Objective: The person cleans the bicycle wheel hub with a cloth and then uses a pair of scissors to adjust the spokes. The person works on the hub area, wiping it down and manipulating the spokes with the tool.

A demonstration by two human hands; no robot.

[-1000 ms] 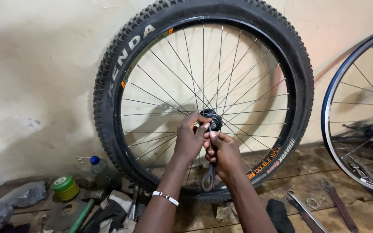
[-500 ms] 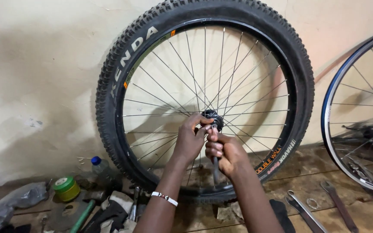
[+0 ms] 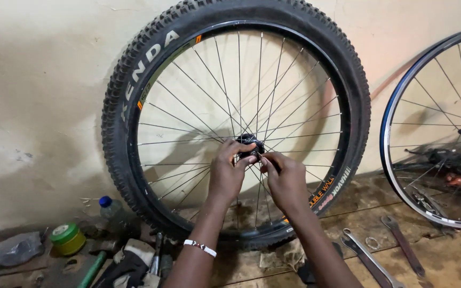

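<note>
Both hands meet at the hub (image 3: 249, 145) of the knobby wheel (image 3: 236, 122) leaning on the wall. The left hand (image 3: 228, 173) pinches the hub; the right hand (image 3: 285, 178) is closed beside it, its contents hidden. Left of the wheel sit a green tin (image 3: 67, 238) and a blue-capped bottle (image 3: 110, 209); right of it lie wrenches (image 3: 372, 257).

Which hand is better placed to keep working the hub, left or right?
Probably the left. The left hand already has its fingers around the black hub of the knobby-tyred wheel. The right hand sits just beside and lower, pinching near the axle.
</note>
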